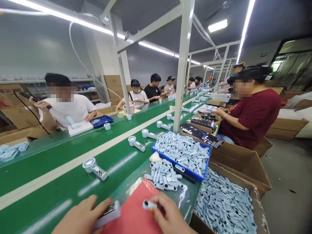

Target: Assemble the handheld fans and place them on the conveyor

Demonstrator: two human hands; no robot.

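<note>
My left hand is at the bottom edge, closed on a small grey rectangular part with dark slots. My right hand pinches a small white and grey handle piece over a red mat. Just beyond lies a loose pile of the same pale grey pieces. A blue tray heaped with them stands behind that. A finished unit with a round lens head lies on the green conveyor belt ahead of my left hand.
More finished units are spaced along the belt. A cardboard box of grey pieces stands at my right. A person in a dark red shirt sits beside it; other workers sit across the belt. A white frame post rises mid-bench.
</note>
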